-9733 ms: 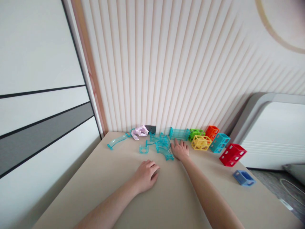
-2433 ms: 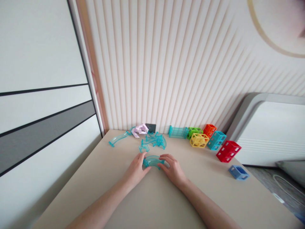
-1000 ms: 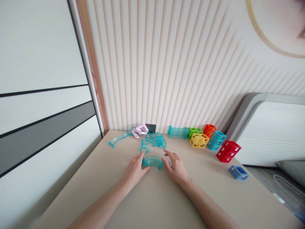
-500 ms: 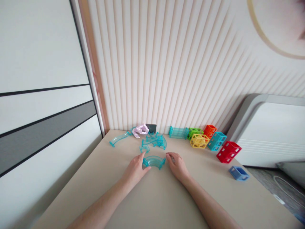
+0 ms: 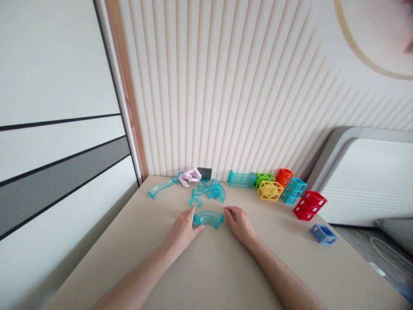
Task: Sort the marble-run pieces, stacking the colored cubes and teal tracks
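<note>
A translucent teal curved track piece lies on the table between my hands. My left hand has its left end between the thumb and the fingers. My right hand rests on the table just beyond the piece's right end, apart from it. Its thumb and fingers curl together at the tips, and a small greyish patch shows inside the curl; I cannot make out what it is. Just behind the curved piece sits a small teal connector, with a heap of teal track pieces farther back.
Along the wall lie a long teal track, crumpled pink foil and ribbed teal pieces. Green, yellow, orange, turquoise, red and blue open-frame blocks stand at the right.
</note>
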A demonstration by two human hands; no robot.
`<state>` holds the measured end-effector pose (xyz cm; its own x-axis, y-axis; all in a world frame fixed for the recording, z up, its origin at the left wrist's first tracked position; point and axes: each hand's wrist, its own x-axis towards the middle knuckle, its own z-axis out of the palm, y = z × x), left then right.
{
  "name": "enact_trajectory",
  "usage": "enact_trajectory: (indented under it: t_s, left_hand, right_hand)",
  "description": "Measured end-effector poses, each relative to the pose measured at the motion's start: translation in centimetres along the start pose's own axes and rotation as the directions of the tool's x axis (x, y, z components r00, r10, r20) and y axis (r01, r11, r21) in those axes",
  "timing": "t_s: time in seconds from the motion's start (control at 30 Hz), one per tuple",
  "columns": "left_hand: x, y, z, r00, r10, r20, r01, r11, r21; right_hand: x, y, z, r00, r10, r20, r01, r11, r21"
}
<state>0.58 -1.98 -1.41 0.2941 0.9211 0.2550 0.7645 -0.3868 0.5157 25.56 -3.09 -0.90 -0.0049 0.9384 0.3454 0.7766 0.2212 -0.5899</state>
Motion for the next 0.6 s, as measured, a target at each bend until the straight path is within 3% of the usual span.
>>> enact_trajectory:
  t_s: [0.33,0.6]
  left_hand:
    - [0.0,0.4,-0.4,0.999,-0.028,0.025,0.027,1.000,0.010]
    - [0.1,0.4,-0.4,0.997,-0.049,0.053,0.049,0.999,0.004]
  right_hand:
    - [0.7,1.1,0.3,0.997,0.067,-0.027,-0.068,0.997,-0.038]
    - [6.9,2.6,1.4,0.956,0.289,-0.044,-0.292,0.952,-0.087]
